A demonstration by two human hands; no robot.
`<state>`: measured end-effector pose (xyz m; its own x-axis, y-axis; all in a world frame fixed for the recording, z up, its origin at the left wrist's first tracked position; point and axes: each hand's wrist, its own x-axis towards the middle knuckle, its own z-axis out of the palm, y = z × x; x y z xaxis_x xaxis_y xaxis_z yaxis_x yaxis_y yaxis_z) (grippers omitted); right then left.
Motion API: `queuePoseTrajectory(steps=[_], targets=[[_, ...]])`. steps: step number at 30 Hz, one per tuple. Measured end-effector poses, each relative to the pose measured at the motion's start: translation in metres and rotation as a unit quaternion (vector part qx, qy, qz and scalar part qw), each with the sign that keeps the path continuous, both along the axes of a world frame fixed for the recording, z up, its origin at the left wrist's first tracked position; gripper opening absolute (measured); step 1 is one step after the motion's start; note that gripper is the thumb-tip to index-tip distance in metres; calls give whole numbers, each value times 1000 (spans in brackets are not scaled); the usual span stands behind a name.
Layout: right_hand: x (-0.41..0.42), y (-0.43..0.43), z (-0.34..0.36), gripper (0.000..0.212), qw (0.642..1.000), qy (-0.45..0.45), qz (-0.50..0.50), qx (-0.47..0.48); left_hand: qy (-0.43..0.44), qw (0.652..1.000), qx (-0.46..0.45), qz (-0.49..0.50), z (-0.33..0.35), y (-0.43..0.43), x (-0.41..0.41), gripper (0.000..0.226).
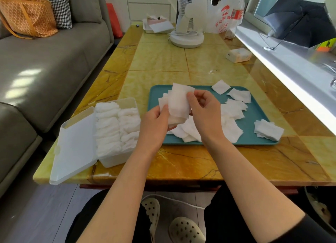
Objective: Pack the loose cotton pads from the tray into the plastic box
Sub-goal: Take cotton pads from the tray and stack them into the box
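A teal tray (249, 137) lies on the yellow marble table with several loose white cotton pads (234, 108) scattered on it. Both hands hold a small stack of cotton pads (179, 102) above the tray's left half. My left hand (156, 122) grips the stack from the left and below. My right hand (203, 108) pinches its right edge with thumb and fingers. To the left stands the translucent plastic box (112, 159), lid (74, 148) hinged open toward the table edge, two rows of pads (116, 126) packed inside.
A white desk fan (187, 24), a plastic bag and a bottle stand at the table's far end, beside another white tray (156, 27). A small tissue pack (239, 55) lies near the window sill. A grey sofa runs along the left.
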<state>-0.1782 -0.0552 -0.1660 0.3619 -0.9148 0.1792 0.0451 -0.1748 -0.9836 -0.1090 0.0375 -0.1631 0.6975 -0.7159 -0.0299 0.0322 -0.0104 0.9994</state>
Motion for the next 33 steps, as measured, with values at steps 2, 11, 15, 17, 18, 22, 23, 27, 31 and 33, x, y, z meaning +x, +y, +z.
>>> queuePoseTrajectory(steps=[2, 11, 15, 17, 18, 22, 23, 27, 31, 33], targets=[[1, 1, 0, 12, 1000, 6, -6, -13, 34, 999, -9, -7, 3, 0, -1, 27], [-1, 1, 1, 12, 999, 8, -28, -31, 8, 999, -16, -43, 4, -1, -3, 18], [-1, 0, 1, 11, 1000, 7, -21, -15, 12, 998, -16, -57, 0, 0, -2, 23], [-1, -1, 4, 18, 1000, 8, -6, 8, 17, 998, -18, -60, 1, 0, -2, 24], [-2, -1, 5, 26, 1000, 8, 4, 22, 21, 998, -18, -58, 1, 0, -2, 24], [-5, -3, 7, 32, 995, 5, 60, 73, 54, 998, -21, -26, 2, -1, 0, 27], [-5, -3, 6, 29, 995, 11, 69, 74, 54, 998, -19, -20, 2, -1, 1, 27], [-3, -3, 2, 23, 995, 31, 70, 62, 37, 999, -4, -14, 1, -1, 2, 28], [-3, -4, 0, 20, 996, 39, 61, 51, 27, 999, 13, -19, 0, -1, 2, 28], [-4, -6, 0, 22, 997, 32, 47, 61, 28, 999, 23, -22, 0, -2, 2, 25]])
